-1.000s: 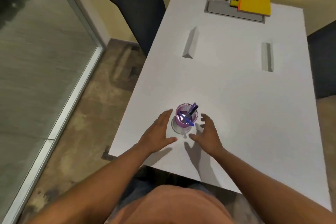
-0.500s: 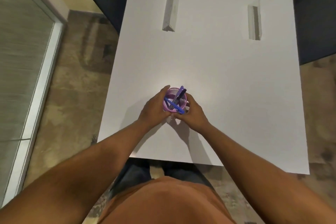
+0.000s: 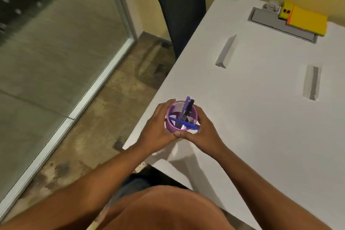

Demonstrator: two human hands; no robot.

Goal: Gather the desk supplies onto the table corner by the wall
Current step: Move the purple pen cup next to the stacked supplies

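Purple pen cup [image 3: 179, 117] gripped between both hands [image 3: 183, 132].

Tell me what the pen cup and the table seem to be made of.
Pen cup: looks like purple-coated wire mesh, since a fine grid shows on its inner wall; plastic mesh is possible. Table: smooth, matte white top, probably laminate or painted board; no grain or gloss shows. Both the left hand and the right hand grip the cup.
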